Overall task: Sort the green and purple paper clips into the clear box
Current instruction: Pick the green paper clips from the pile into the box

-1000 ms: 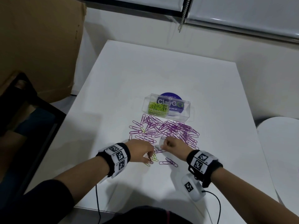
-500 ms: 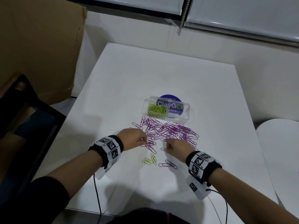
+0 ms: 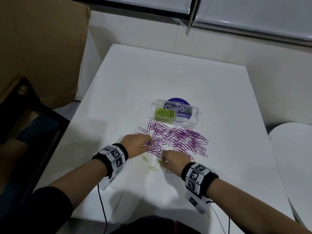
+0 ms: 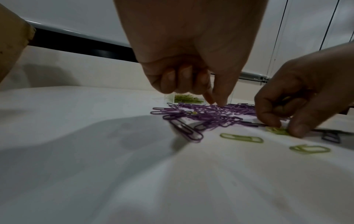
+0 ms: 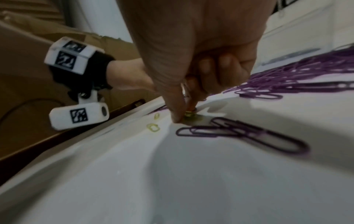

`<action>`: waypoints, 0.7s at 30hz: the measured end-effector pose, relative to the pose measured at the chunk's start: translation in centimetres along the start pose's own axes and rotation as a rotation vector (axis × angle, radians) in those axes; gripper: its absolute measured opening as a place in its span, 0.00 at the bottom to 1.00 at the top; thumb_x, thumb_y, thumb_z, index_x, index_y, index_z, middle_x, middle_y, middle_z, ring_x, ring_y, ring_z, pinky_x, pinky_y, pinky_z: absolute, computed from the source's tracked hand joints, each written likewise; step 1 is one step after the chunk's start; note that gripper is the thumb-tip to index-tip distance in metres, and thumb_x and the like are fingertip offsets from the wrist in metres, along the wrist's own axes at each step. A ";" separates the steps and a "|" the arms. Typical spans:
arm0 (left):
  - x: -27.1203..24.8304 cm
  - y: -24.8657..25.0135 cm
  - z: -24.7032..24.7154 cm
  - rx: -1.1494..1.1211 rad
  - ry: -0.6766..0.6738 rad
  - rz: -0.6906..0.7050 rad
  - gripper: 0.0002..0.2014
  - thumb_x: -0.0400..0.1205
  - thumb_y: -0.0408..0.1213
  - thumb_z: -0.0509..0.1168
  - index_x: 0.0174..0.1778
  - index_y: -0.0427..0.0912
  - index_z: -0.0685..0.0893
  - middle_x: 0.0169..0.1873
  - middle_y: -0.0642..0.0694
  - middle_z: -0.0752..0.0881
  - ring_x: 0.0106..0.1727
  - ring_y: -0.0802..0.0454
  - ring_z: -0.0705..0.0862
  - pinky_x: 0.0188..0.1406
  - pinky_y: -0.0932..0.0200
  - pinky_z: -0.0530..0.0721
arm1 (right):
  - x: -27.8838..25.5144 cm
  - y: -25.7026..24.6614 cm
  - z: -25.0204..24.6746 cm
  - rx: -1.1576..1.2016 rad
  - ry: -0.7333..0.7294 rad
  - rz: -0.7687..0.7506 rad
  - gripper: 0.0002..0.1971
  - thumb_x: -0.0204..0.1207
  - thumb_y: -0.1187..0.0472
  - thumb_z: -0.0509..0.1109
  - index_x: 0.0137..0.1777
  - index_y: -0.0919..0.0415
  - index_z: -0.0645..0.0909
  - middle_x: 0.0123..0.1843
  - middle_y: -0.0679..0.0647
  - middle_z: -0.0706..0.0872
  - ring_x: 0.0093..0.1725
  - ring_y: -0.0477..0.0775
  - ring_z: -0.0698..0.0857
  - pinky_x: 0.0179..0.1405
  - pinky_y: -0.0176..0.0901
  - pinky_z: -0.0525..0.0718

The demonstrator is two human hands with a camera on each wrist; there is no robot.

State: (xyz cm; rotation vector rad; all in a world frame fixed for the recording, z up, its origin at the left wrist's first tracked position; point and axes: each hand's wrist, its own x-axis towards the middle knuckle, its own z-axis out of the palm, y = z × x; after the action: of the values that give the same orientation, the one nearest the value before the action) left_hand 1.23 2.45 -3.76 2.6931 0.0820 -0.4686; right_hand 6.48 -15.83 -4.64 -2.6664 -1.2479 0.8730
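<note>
The clear box (image 3: 194, 119) stands mid-table with green clips (image 3: 164, 114) in its left compartment. In front of it spreads a pile of purple clips (image 3: 179, 137). My left hand (image 3: 150, 141) is at the pile's left edge, where thumb and forefinger (image 4: 220, 98) pinch down on a purple clip and the other fingers are curled. My right hand (image 3: 162, 162) pinches a green clip (image 5: 190, 113) that lies flat on the table just in front of the pile. Two more green clips (image 3: 144, 158) (image 3: 153, 168) lie loose between my wrists.
The white table (image 3: 168, 73) has its near edge under my forearms. Two purple clips (image 5: 239, 131) lie apart from the pile, beside my right hand. A cardboard box (image 3: 42, 48) leans at the left above a dark chair (image 3: 25, 115). A round white surface (image 3: 295, 157) is at right.
My left hand left the green clips and moved forward to the purple pile. My right hand drew back from the pile onto a green clip.
</note>
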 end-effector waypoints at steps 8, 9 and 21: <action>-1.5 -1.2 1.4 0.044 -0.185 0.074 0.09 0.81 0.48 0.62 0.52 0.50 0.81 0.53 0.56 0.82 0.55 0.55 0.81 0.47 0.64 0.72 | -0.1 0.7 0.0 0.133 -0.053 0.016 0.10 0.78 0.56 0.63 0.54 0.62 0.77 0.51 0.57 0.85 0.47 0.58 0.81 0.42 0.40 0.69; -1.5 -1.2 1.5 0.046 -0.185 0.077 0.09 0.81 0.48 0.62 0.51 0.49 0.81 0.53 0.54 0.81 0.55 0.54 0.80 0.46 0.64 0.71 | -0.1 0.7 -0.1 0.139 -0.066 0.007 0.10 0.78 0.57 0.63 0.54 0.62 0.77 0.48 0.57 0.83 0.44 0.55 0.78 0.41 0.40 0.69; -1.3 0.2 1.7 -0.156 -0.218 0.063 0.14 0.85 0.35 0.53 0.65 0.41 0.77 0.59 0.47 0.82 0.57 0.49 0.79 0.58 0.61 0.74 | -0.8 5.8 -3.8 0.825 0.116 0.183 0.14 0.75 0.73 0.64 0.33 0.55 0.71 0.30 0.51 0.81 0.25 0.46 0.75 0.23 0.32 0.70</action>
State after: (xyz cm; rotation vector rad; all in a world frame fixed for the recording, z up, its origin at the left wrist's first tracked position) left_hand -0.46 1.64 -4.71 2.4682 -0.0272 -0.7020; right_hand 12.05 -19.65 -2.80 -2.1173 -0.4526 0.9607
